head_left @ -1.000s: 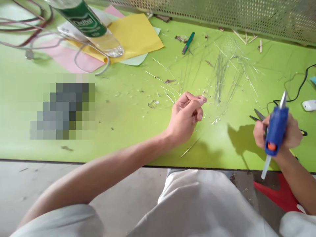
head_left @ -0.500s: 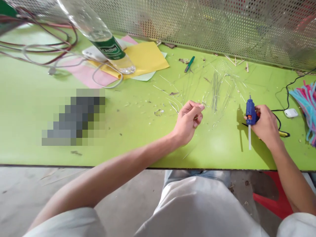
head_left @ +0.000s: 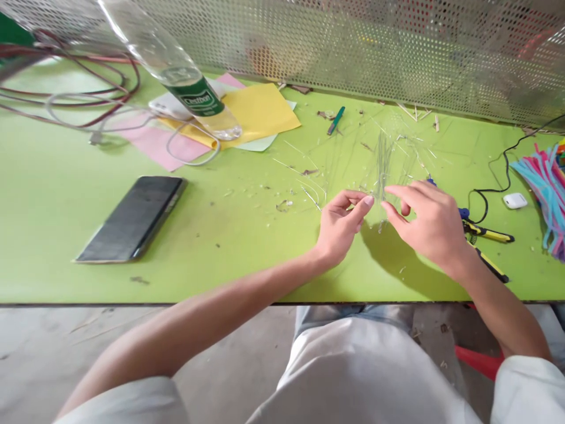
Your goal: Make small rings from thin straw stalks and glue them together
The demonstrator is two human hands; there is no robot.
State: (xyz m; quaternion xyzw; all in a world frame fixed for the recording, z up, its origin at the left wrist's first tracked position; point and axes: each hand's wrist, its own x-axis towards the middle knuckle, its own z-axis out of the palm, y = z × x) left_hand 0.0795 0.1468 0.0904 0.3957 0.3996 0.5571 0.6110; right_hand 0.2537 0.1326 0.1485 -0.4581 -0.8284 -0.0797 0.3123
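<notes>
My left hand [head_left: 342,227] rests on the green table [head_left: 247,247], its thumb and forefinger pinched together on something too thin to make out. My right hand [head_left: 426,224] hovers just to its right, fingers apart, with thumb and forefinger stretched toward the left fingertips and nothing in them. Thin clear strands [head_left: 388,159] lie scattered on the table just beyond both hands. Behind my right hand, a blue glue gun [head_left: 462,213] lies mostly hidden.
Yellow-handled pliers [head_left: 489,235] lie right of my right hand. A dark phone [head_left: 132,217] lies at the left. At the back left are a tilted bottle [head_left: 185,82], yellow paper [head_left: 260,109] and cables [head_left: 66,100]. Pipe cleaners [head_left: 545,182] and a white case [head_left: 515,201] sit far right.
My right hand has set the blue glue gun down and come left, empty, to meet my left hand. The left hand has stayed pinched in place.
</notes>
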